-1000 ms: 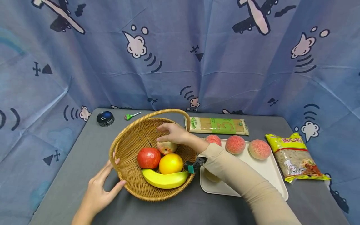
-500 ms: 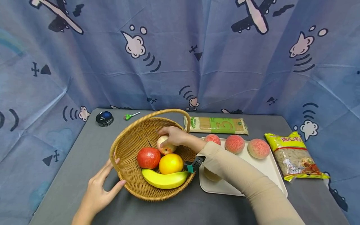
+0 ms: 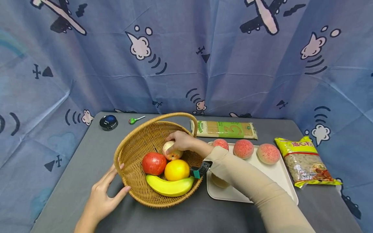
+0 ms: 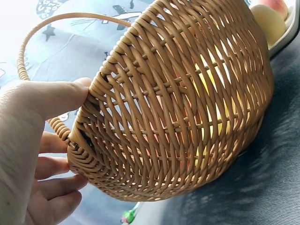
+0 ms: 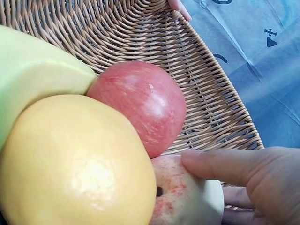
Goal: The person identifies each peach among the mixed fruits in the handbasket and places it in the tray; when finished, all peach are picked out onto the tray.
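Since one second ago, the right grip (image 3: pixel 181 141) has closed on the pale peach (image 3: pixel 170 151) in the wicker basket (image 3: pixel 132 152), thumb and fingers curled around it. This peach lies at the far side of the basket, touching the red apple (image 3: pixel 153 163) and just behind the orange (image 3: pixel 176 169); the banana (image 3: pixel 169 186) lies at the near side. The left grip (image 3: pixel 104 195) is released, straight fingers pressing the basket's left rim. On the desk, right of the basket, a tray (image 3: pixel 279 179) carries three peaches (image 3: pixel 243 149).
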A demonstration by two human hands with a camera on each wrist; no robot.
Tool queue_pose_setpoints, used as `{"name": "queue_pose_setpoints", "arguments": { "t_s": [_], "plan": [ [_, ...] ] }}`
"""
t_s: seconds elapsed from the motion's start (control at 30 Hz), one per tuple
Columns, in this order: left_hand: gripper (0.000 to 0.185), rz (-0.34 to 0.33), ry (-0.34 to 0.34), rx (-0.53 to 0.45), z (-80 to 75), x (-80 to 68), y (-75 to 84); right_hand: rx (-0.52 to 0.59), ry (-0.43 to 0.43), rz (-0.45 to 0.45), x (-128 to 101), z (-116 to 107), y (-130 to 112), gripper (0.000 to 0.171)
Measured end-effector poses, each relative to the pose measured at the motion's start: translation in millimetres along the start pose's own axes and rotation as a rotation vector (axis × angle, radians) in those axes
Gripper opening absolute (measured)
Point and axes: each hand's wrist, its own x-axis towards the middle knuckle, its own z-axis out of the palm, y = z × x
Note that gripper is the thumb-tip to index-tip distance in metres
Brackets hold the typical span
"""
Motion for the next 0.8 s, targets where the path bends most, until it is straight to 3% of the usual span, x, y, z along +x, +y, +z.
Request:
{"name": "queue_pose_setpoints", "arguments": {
  "t_s": [0.13, 0.43, 0.63, 0.8],
  "plan": [
    [0.071, -0.002, -0.002, 0.002, 0.0, 0.0, 0.3, -0.023, 0.043, -0.02, 0, -1, -1, 0.055],
    [0.072, -0.005, -0.02, -0.003, -0.5, -0.1, 0.5, 0.037, 0.125, -0.093, -5, -10, -9, 0.058],
    [0.071, 0.009, -0.02, -0.01, -0.4, -2.3, -2.1, 0.09, 0.106, -0.235, -17, -21, -17, 0.056],
    [0.07, 0.015, -0.012, -0.021, -0.3, -2.4, -4.0, 0.228, 0.047, -0.372, -32, -28, -19, 0.062]
  ]
}}
